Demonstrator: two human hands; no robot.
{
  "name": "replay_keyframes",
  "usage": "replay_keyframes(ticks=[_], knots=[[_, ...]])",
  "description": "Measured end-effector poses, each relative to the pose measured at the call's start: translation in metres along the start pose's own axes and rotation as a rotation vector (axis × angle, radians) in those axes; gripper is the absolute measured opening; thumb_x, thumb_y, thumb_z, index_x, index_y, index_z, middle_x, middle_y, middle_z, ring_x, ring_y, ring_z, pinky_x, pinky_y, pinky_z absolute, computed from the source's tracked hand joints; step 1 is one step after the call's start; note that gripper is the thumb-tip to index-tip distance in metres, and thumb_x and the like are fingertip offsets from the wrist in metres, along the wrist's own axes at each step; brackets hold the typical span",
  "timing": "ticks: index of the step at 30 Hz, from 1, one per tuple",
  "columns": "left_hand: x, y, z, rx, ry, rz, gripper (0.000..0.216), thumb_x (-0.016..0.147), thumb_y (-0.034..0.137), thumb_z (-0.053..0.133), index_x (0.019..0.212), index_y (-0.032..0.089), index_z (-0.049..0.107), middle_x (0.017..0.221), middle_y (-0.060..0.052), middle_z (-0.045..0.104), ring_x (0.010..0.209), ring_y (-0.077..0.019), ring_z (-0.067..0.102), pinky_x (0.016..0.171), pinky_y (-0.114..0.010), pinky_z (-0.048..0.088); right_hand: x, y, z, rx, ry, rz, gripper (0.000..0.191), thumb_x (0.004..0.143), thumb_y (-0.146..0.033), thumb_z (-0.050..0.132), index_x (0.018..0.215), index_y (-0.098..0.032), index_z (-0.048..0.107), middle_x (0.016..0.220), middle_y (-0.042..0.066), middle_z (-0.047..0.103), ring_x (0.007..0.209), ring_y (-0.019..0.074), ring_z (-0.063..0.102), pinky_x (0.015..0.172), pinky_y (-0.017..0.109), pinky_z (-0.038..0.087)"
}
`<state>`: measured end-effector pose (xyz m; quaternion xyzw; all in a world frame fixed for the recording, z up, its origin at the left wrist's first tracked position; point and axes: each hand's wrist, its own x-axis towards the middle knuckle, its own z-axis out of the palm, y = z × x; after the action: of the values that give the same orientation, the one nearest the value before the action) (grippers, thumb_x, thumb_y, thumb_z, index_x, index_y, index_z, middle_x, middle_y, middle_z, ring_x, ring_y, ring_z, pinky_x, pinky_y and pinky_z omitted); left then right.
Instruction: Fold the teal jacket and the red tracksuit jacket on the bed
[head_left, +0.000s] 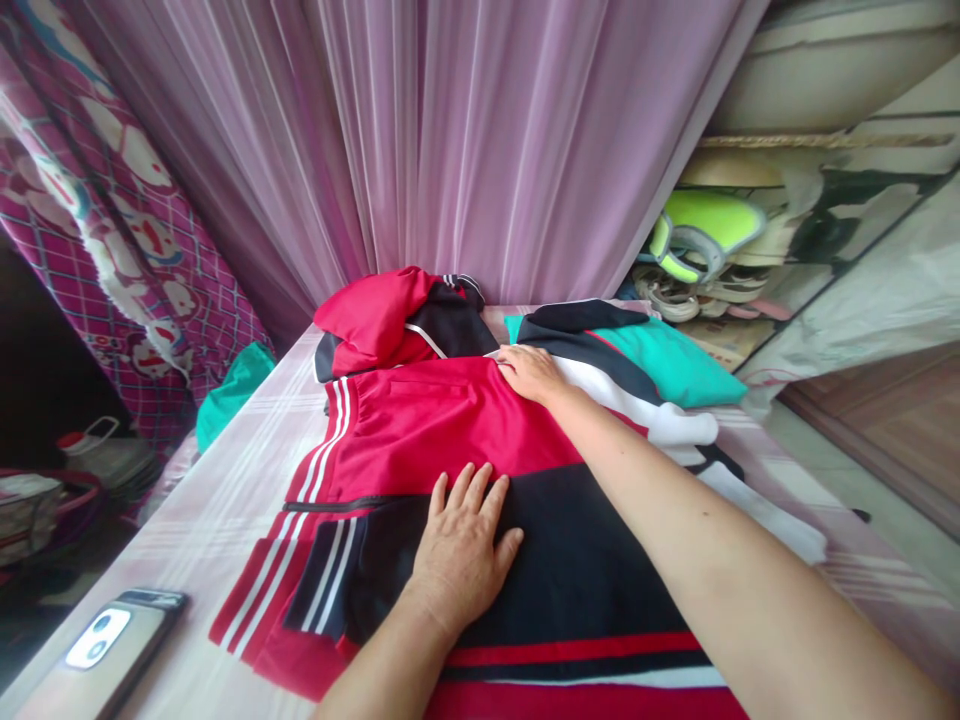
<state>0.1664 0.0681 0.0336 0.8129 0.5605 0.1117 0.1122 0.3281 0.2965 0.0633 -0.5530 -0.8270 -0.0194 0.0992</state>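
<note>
A red and black track jacket (450,410) with white-striped ribbed bands and a dark zip lies spread before me. My left hand (466,550) rests flat on its black panel, fingers apart and palm down. Farther away, my right hand (529,370) lies on the jacket's far red edge, its fingers stretched out on the cloth. The sleeve cuff (330,575) with white stripes sits left of my left hand. Part of the jacket is hidden under my forearms.
Behind the jacket is a bunched red and black garment (382,320). A teal pillow-like item (671,360) and white cloth (675,420) lie at the right. A phone (112,655) rests on the table's near left corner. Purple curtains (480,150) hang behind; shelves (817,140) stand right.
</note>
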Motion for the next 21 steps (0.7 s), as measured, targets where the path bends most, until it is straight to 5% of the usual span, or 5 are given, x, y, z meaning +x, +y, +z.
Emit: replay_keyframes(ticks=[3,8,14,18,21], knots=[[0.000,0.000,-0.002,-0.004,0.002,-0.004,0.057,0.097,0.051,0.045,0.149,0.028,0.046,0.156,-0.008,0.046,0.147,-0.0304,0.037,0.121,-0.061,0.026,-0.013,-0.007,0.006,0.014,0.007,-0.089,0.038,0.100,-0.032,0.044,0.131,-0.018,0.063,0.151,0.013,0.052,0.139,0.0242,0.044,0.114,0.043,0.032],[-0.001,-0.002,-0.002,-0.012,0.006,0.009,0.058,0.097,0.052,0.045,0.149,0.028,0.045,0.156,-0.008,0.046,0.146,-0.0297,0.038,0.122,-0.059,0.027,-0.040,-0.021,0.010,0.071,0.106,-0.032,0.044,0.102,-0.033,0.040,0.140,-0.019,0.057,0.150,0.013,0.052,0.141,0.0265,0.042,0.115,0.049,0.030],[-0.005,-0.004,-0.001,-0.007,0.091,0.016,0.053,0.096,0.046,0.051,0.145,0.025,0.051,0.151,-0.009,0.053,0.141,-0.0287,0.046,0.118,-0.056,0.035,-0.083,-0.035,0.009,0.078,0.073,0.002,0.046,0.101,-0.036,0.042,0.141,-0.021,0.058,0.150,0.013,0.053,0.142,0.0276,0.042,0.117,0.052,0.027],[-0.005,-0.038,-0.051,-0.022,0.246,-0.017,0.045,0.096,0.041,0.048,0.137,0.024,0.058,0.140,-0.009,0.063,0.132,-0.0256,0.056,0.111,-0.046,0.045,-0.111,-0.035,0.011,0.097,0.109,0.035,0.045,0.099,-0.036,0.043,0.139,-0.024,0.059,0.148,0.012,0.055,0.140,0.0276,0.045,0.115,0.053,0.031],[-0.007,-0.092,-0.100,0.080,0.239,-0.310,0.047,0.097,0.044,0.041,0.134,0.022,0.060,0.133,-0.010,0.067,0.123,-0.0273,0.062,0.106,-0.042,0.047,-0.128,-0.033,0.019,0.118,0.149,0.037,0.043,0.099,-0.035,0.044,0.136,-0.024,0.062,0.147,0.013,0.056,0.138,0.0282,0.048,0.112,0.052,0.036]])
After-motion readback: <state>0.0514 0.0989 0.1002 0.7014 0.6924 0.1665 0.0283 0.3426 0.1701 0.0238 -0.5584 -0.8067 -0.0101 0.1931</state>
